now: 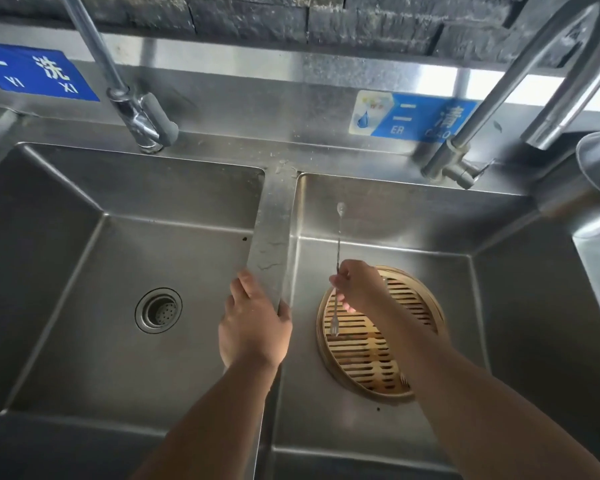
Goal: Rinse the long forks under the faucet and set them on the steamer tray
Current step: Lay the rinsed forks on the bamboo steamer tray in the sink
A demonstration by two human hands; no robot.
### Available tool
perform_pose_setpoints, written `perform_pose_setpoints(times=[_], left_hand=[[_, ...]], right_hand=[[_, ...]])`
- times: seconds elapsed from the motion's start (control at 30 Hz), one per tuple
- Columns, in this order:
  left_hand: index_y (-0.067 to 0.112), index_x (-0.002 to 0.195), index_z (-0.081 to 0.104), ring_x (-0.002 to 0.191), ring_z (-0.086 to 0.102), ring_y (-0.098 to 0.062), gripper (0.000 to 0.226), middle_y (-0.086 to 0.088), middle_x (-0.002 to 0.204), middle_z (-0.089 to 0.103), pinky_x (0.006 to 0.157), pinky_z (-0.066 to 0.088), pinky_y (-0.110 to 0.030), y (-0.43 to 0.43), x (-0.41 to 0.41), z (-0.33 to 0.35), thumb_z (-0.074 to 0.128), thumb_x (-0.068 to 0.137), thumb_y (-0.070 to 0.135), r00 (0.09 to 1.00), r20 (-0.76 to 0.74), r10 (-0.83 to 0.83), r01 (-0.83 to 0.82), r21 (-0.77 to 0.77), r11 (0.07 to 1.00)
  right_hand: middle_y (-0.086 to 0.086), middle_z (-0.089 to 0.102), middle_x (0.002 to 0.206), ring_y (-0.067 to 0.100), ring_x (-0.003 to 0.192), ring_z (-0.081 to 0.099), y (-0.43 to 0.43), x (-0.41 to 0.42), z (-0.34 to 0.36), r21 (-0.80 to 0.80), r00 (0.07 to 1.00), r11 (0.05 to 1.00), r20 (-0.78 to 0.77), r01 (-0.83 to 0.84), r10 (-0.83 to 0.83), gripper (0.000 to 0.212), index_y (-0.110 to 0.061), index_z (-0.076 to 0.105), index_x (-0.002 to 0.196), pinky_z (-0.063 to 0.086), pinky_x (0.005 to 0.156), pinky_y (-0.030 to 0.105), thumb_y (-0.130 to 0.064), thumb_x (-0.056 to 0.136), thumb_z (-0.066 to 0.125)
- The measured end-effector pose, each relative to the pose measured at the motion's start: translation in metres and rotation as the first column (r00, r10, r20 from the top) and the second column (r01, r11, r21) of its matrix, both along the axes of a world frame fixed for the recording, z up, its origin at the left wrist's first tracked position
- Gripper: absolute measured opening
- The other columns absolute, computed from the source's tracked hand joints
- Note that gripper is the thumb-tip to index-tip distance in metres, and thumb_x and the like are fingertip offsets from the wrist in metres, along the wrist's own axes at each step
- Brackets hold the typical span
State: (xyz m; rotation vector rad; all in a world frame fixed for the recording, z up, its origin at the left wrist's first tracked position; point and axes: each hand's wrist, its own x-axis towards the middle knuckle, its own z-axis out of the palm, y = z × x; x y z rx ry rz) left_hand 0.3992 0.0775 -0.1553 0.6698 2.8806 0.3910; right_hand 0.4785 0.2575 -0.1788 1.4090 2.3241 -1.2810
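Your fork (338,240) hangs tines-down just over the steamer tray (357,344) in the right basin, pinched mid-shaft by your right hand (359,289). That's a light pinch, and if the metal's wet it could swivel or slip. The thin tines might drop between the slats and jam. Your left hand (253,327) rests on the divider (274,220), holding nothing.

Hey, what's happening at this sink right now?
A person stands at a double stainless sink. Their right hand pinches a long fork, tines down, over the bamboo steamer tray lying in the right basin. The left hand rests on the divider between the basins. No running water is visible, and the fork is not yet set down.
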Motion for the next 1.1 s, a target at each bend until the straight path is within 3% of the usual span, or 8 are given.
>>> perform_pose_setpoints(times=[0.17, 0.3, 0.5, 0.7, 0.97, 1.1], left_hand=[[0.007, 0.139, 0.025, 0.101, 0.062, -0.034, 0.078, -0.011, 0.123, 0.052, 0.065, 0.052, -0.043, 0.001, 0.001, 0.000, 0.060, 0.082, 0.046, 1.000, -0.015, 0.006, -0.006, -0.005, 1.000], [0.009, 0.139, 0.025, 0.099, 0.063, -0.037, 0.076, -0.011, 0.124, 0.052, 0.066, 0.051, -0.045, 0.001, 0.000, -0.001, 0.060, 0.083, 0.047, 0.999, -0.030, 0.013, -0.013, -0.005, 1.000], [0.010, 0.137, 0.026, 0.098, 0.063, -0.040, 0.072, -0.010, 0.126, 0.051, 0.070, 0.049, -0.048, 0.001, 0.001, -0.001, 0.058, 0.084, 0.048, 0.999, -0.049, 0.024, -0.024, 0.002, 1.000], [0.015, 0.131, 0.027, 0.097, 0.062, -0.043, 0.066, -0.010, 0.126, 0.052, 0.072, 0.049, -0.050, 0.002, 0.002, 0.001, 0.060, 0.084, 0.047, 0.998, -0.058, 0.031, -0.031, 0.007, 1.000], [0.016, 0.130, 0.030, 0.091, 0.062, -0.043, 0.063, -0.007, 0.123, 0.053, 0.071, 0.051, -0.049, 0.002, 0.003, 0.003, 0.061, 0.084, 0.047, 0.997, -0.050, 0.051, -0.050, 0.025, 0.998], [0.015, 0.128, 0.032, 0.090, 0.062, -0.042, 0.061, -0.006, 0.121, 0.054, 0.073, 0.052, -0.051, 0.002, 0.003, 0.004, 0.060, 0.084, 0.048, 0.998, -0.048, 0.051, -0.050, 0.024, 0.998]], right_hand=[[0.011, 0.072, 0.083, 0.025, 0.076, 0.072, 0.000, 0.046, -0.036, 0.013, 0.987, 0.995, 0.128, -0.097, 0.095, 0.017, -0.006, 0.064, 0.089, 0.063, 0.074, 0.044, -0.015, 0.098, 0.052], [0.005, 0.070, 0.079, 0.017, 0.070, 0.069, -0.003, 0.076, -0.065, 0.035, 0.979, 0.992, 0.169, -0.121, 0.114, 0.017, -0.014, 0.059, 0.081, 0.063, 0.069, 0.037, -0.016, 0.097, 0.053], [0.020, 0.072, 0.090, 0.038, 0.081, 0.073, 0.001, 0.102, -0.090, -0.040, 0.978, 0.996, 0.190, -0.083, 0.090, 0.020, -0.003, 0.063, 0.100, 0.062, 0.075, 0.051, -0.016, 0.098, 0.049], [0.005, 0.070, 0.080, 0.020, 0.075, 0.070, 0.006, 0.120, -0.107, -0.006, 0.963, 0.992, 0.239, -0.126, 0.124, 0.019, -0.015, 0.065, 0.084, 0.063, 0.076, 0.041, -0.022, 0.098, 0.055], [0.000, 0.066, 0.080, 0.014, 0.075, 0.066, 0.013, 0.118, -0.127, 0.030, 0.933, 0.967, 0.271, -0.253, 0.236, 0.014, -0.014, 0.065, 0.092, 0.060, 0.075, 0.034, -0.024, 0.097, 0.057], [0.000, 0.066, 0.077, 0.015, 0.072, 0.065, 0.010, 0.118, -0.135, 0.034, 0.942, 0.974, 0.262, -0.225, 0.209, 0.017, -0.022, 0.060, 0.081, 0.061, 0.073, 0.037, -0.026, 0.097, 0.055]])
